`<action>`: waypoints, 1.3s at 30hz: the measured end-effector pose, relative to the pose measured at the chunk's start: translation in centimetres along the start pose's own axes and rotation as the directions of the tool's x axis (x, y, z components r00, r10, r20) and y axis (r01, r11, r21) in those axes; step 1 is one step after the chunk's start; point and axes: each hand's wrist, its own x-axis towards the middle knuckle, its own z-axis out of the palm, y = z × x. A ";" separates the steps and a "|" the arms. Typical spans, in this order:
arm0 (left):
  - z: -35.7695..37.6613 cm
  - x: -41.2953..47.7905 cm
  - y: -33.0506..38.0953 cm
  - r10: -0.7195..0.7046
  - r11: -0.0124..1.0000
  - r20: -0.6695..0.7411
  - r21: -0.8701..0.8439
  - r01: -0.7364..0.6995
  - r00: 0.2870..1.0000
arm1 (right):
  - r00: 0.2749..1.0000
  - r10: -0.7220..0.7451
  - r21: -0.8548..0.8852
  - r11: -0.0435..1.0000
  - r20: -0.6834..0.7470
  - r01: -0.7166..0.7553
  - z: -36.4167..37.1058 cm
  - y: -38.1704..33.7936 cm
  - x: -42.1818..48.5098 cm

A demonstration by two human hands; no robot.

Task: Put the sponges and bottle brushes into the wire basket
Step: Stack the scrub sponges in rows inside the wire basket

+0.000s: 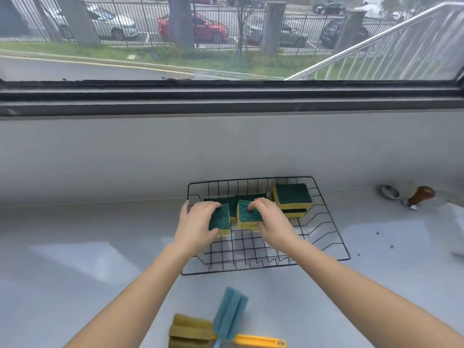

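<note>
A black wire basket (334,237) sits on the grey counter in front of me. My left hand (194,226) grips a yellow sponge with a green scouring face (221,220) over the basket's left side. My right hand (272,219) grips a second such sponge (247,214) beside it. Two more sponges are stacked (292,198) in the basket's far right corner, and other green-faced sponges (248,197) lie flat at its back, partly hidden by my hands. On the counter near me lie a blue bottle brush (231,313) and a yellow-handled brush with an olive sponge head (188,331), crossing each other.
A wood-handled metal tamper (419,197) and a small metal ring (389,191) sit at the far right of the counter. A pale object (455,229) is at the right edge. A grey wall and a wide window rise behind the basket.
</note>
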 end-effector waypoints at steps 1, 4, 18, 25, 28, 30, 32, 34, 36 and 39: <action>0.3 0.9 0.1 -0.005 1.000 -0.012 0.004 0.005 1.000 | 1.000 0.004 -0.003 1.000 -0.017 -0.004 0.1 0.3 0.6; 1.2 3.2 0.2 -0.010 0.999 -0.027 -0.035 0.009 1.000 | 0.998 0.006 -0.006 1.000 -0.056 -0.006 0.5 1.1 2.2; 3.9 8.2 -0.6 0.013 0.997 -0.106 -0.069 -0.020 0.994 | 0.996 -0.027 -0.066 0.998 -0.084 0.021 1.5 2.3 6.0; 4.1 7.8 -0.9 -0.030 0.991 -0.109 -0.130 0.016 0.994 | 0.996 0.004 -0.040 0.999 -0.092 -0.008 1.7 2.7 6.2; 4.0 7.9 -0.9 -0.049 0.990 -0.131 -0.134 0.032 0.990 | 0.984 -0.027 -0.044 0.999 -0.174 0.020 1.6 2.6 6.4; 4.1 8.1 -0.6 -0.044 0.992 -0.149 -0.124 0.026 0.988 | 0.983 -0.052 -0.062 0.997 -0.174 0.042 1.7 2.6 6.6; 4.3 8.2 -0.3 -0.029 0.994 -0.150 -0.109 0.012 0.988 | 0.991 -0.036 -0.064 0.998 -0.126 0.028 2.1 2.8 6.7; 4.6 8.2 -0.3 -0.030 0.993 -0.135 -0.117 0.015 0.990 | 0.996 -0.014 -0.076 0.997 -0.086 0.008 2.5 2.9 6.6; 4.8 8.2 -0.4 -0.036 0.991 -0.133 -0.130 0.019 0.990 | 0.996 -0.010 -0.083 0.997 -0.087 0.003 2.7 3.1 6.5; 5.0 8.2 -0.5 -0.025 0.993 -0.141 -0.118 0.008 0.990 | 0.995 -0.021 -0.091 0.996 -0.097 0.012 2.9 3.1 6.6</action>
